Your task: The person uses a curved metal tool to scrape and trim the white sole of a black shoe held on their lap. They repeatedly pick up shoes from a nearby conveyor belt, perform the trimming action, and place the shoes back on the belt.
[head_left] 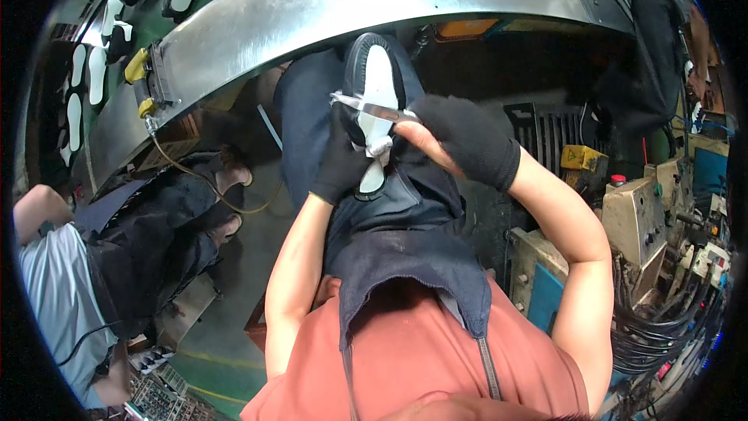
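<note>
While a seated person [54,265] in a pale shirt fills the far left, white soles [78,82] line the green belt beyond. Over at centre, the left hand [343,164] (black glove) grips the black-and-white shoe [372,78] from below, sole up over the dark apron [405,234]. Scissors [374,109] cross that sole, closed in the gloved right hand [460,140]. Grey machines [639,218] crowd the right.
</note>
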`<state>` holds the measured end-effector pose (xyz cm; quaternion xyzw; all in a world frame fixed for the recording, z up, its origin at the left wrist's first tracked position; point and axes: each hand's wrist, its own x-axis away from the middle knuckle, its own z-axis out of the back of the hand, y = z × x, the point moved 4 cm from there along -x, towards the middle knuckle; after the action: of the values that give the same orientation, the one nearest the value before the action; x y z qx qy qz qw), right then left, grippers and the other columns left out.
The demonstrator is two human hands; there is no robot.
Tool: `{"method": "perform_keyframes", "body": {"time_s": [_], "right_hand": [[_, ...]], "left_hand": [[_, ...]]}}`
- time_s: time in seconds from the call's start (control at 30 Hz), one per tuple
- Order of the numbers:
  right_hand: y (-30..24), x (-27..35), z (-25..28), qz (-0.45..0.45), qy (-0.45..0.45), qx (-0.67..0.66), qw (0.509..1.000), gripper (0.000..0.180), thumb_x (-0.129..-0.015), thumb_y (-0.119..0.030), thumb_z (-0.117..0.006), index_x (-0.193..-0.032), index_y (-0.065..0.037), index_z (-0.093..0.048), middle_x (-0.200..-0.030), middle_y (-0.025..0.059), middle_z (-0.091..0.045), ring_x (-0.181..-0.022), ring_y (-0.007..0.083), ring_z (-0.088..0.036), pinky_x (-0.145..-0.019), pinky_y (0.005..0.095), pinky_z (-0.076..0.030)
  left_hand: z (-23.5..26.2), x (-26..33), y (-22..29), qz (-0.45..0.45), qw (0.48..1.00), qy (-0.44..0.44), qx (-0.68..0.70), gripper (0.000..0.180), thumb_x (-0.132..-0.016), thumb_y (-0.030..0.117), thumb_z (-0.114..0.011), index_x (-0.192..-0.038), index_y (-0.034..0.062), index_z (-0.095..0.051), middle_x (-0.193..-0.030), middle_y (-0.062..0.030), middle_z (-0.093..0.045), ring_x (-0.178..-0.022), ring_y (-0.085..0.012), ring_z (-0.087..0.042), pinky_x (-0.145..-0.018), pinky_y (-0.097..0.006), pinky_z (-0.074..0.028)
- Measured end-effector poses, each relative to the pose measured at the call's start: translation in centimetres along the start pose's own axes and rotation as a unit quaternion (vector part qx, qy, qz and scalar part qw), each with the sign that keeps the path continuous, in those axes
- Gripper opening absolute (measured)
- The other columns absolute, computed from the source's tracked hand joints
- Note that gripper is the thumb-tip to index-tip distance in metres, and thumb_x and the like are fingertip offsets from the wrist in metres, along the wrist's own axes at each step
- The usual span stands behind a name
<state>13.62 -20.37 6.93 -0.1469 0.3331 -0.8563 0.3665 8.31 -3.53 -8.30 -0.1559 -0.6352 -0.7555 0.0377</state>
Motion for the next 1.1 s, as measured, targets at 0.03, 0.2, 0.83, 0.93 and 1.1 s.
{"method": "perform_keyframes", "body": {"time_s": [0.03, 0.2, 0.83, 0.93, 1.1], "right_hand": [[0.4, 0.4, -0.4, -0.048, -0.05, -0.046, 0.997, 0.042, -0.096, -0.037, -0.044, -0.089, 0.001, -0.059, -0.075, 0.0215, -0.061, -0.062, 0.0346, -0.059, -0.055, 0.0373, -0.045], [7.4, 2.9, -8.3, -0.152, -0.122, -0.329, 0.924, 0.047, -0.097, -0.041, -0.04, -0.091, 0.0, -0.064, -0.077, 0.0205, -0.062, -0.065, 0.0298, -0.061, -0.062, 0.0372, -0.047], [8.7, 1.1, -6.4, -0.038, -0.013, 0.085, 0.996, 0.043, -0.092, -0.04, -0.048, -0.077, -0.002, -0.06, -0.068, 0.0209, -0.059, -0.058, 0.0401, -0.059, -0.053, 0.0462, -0.047], [9.3, -0.1, -6.0, 0.047, 0.035, 0.12, 0.991, 0.043, -0.089, -0.042, -0.052, -0.07, -0.004, -0.056, -0.063, 0.0186, -0.057, -0.06, 0.0361, -0.061, -0.051, 0.042, -0.048], [8.9, 0.5, -6.2, -0.023, -0.018, 0.064, 0.998, 0.044, -0.09, -0.043, -0.051, -0.076, -0.003, -0.059, -0.07, 0.0197, -0.061, -0.064, 0.038, -0.061, -0.056, 0.0427, -0.048]], "left_hand": [[0.2, 0.2, 0.2, -0.015, 0.999, 0.02, -0.021, 0.11, -0.071, 0.024, -0.077, -0.144, 0.0024, 0.002, -0.144, -0.0228, -0.025, -0.132, -0.0309, -0.032, -0.106, -0.036, -0.031], [-0.1, -0.1, 0.2, -0.059, 0.991, 0.034, -0.113, 0.11, -0.072, 0.024, -0.076, -0.144, 0.001, 0.003, -0.146, -0.0232, -0.021, -0.134, -0.0312, -0.028, -0.107, -0.037, -0.03], [-0.3, -0.1, 1.1, -0.053, 0.983, 0.078, -0.159, 0.111, -0.07, 0.035, -0.078, -0.141, -0.0059, -0.002, -0.145, -0.0288, -0.017, -0.136, -0.0374, -0.021, -0.11, -0.039, -0.025], [1.2, -0.9, 0.8, -0.014, 0.998, 0.058, 0.024, 0.081, -0.084, 0.035, -0.065, -0.14, -0.0018, -0.019, -0.143, -0.0196, -0.029, -0.129, -0.0317, -0.035, -0.105, -0.037, -0.032], [0.5, -3.0, -1.3, -0.017, 0.973, 0.174, 0.151, 0.037, -0.095, 0.027, -0.048, -0.123, 0.0027, -0.046, -0.115, -0.0129, -0.055, -0.11, -0.0235, -0.051, -0.094, -0.035, -0.04]]}}
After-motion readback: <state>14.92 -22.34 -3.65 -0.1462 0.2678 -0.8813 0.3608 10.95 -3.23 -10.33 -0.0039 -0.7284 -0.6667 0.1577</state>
